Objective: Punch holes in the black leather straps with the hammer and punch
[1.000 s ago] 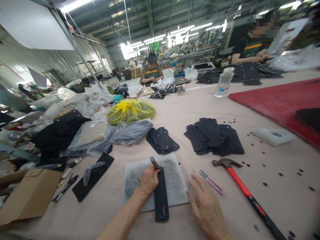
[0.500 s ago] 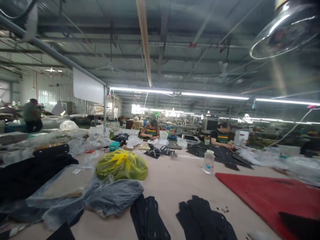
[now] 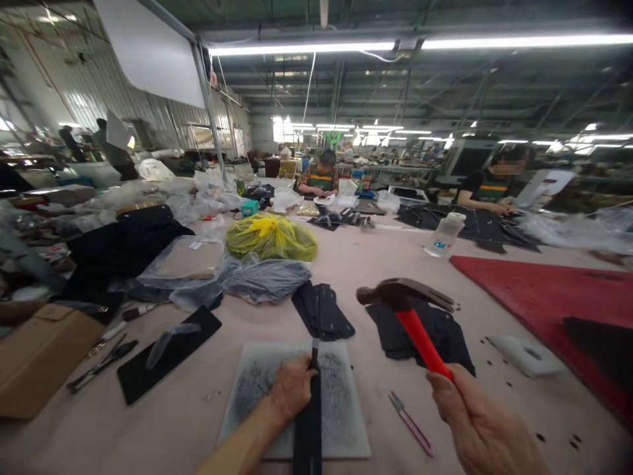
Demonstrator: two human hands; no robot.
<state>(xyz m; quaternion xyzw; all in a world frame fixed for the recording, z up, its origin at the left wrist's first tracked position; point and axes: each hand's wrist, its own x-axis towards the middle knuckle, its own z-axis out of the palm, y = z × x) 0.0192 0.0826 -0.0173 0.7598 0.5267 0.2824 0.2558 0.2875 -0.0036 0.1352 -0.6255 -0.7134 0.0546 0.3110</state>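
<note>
My left hand (image 3: 291,388) is closed round a slim metal punch (image 3: 314,351) that stands upright on a black strap piece (image 3: 308,432). The strap lies on a scuffed white cutting board (image 3: 341,402) at the near edge of the table. My right hand (image 3: 475,419) grips the red handle of a claw hammer (image 3: 405,310), raised in the air to the right of the punch, its dark head well above the board.
Pink snips (image 3: 409,422) lie between my hands. Stacks of black cut pieces (image 3: 322,310) sit behind the board. A yellow bag (image 3: 271,239), plastic bags, a cardboard box (image 3: 42,353), a red mat (image 3: 544,290) and a bottle (image 3: 444,235) surround them. Two people work across the table.
My right hand has picked the hammer up off the table and raised it. The view swung up to the ceiling and back down. My left hand stays on the punch.
</note>
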